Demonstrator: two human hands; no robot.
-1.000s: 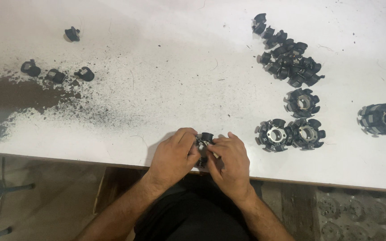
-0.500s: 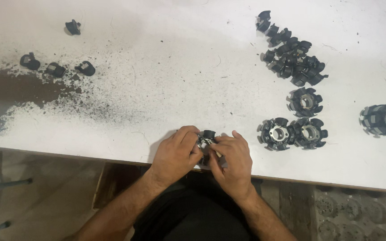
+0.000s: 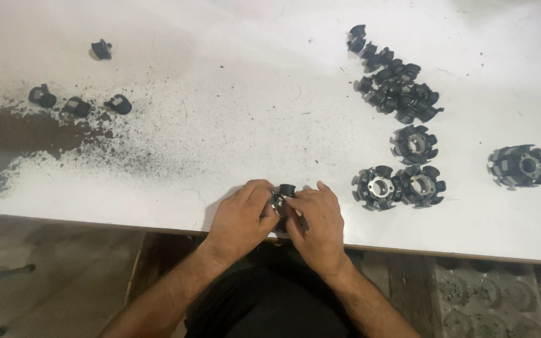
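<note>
Both of my hands meet at the near edge of a white table [image 3: 233,75]. My left hand [image 3: 240,219] and my right hand [image 3: 316,224] together grip a small round black-and-metal toothed part [image 3: 282,195], which shows only between the fingertips; most of it is hidden. To the right, three similar toothed ring parts lie flat: one [image 3: 414,143] behind a touching pair [image 3: 377,186], [image 3: 422,185]. A fourth, larger one [image 3: 521,166] lies further right.
A heap of small black clips [image 3: 396,87] lies at the back right. Several loose black clips [image 3: 77,105] sit at the left amid dark dust and a worn grey patch [image 3: 7,134]. Below the table edge, a floor and a tray of round parts [image 3: 471,307] show.
My hands stay at the table edge with the part between them; the fingers shift slightly around it. Nothing else on the table has moved.
</note>
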